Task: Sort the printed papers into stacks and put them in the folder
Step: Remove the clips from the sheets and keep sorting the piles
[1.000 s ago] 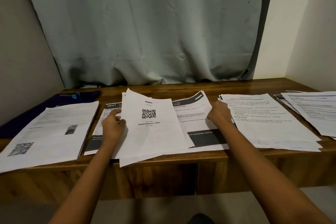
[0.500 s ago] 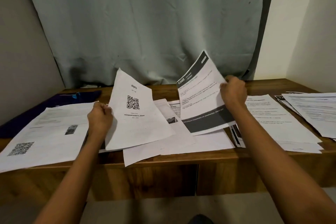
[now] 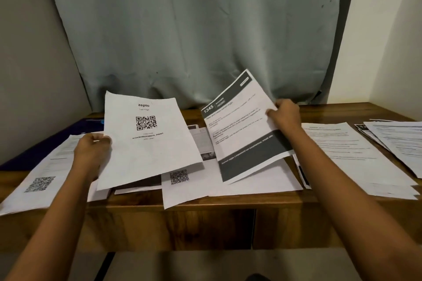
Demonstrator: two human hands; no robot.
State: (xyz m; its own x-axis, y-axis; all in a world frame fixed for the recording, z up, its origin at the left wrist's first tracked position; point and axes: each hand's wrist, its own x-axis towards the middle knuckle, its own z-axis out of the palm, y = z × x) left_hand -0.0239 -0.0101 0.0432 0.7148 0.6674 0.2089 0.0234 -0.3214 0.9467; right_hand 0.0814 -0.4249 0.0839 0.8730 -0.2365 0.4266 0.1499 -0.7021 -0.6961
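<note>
My left hand (image 3: 91,153) grips the left edge of a white sheet with a QR code and the word zepto (image 3: 148,139), lifted above the desk. My right hand (image 3: 285,116) pinches the right edge of a sheet with dark header and footer bands marked 1345 (image 3: 242,130), raised and tilted. Below them loose sheets (image 3: 228,180) lie scattered mid-desk, one with a small QR code. A paper stack (image 3: 43,173) lies at the left, another stack (image 3: 351,155) right of centre, and a third (image 3: 402,139) at the far right. A dark blue folder (image 3: 41,146) lies at the back left, mostly hidden.
The wooden desk (image 3: 205,223) stands against a grey-green curtain (image 3: 194,29). Walls close in at the left and right. Some loose sheets overhang the desk's front edge.
Both hands have lifted their sheets off the middle pile. The QR sheet has turned more upright and moved left; the banded sheet has risen to the right, uncovering the loose sheets below.
</note>
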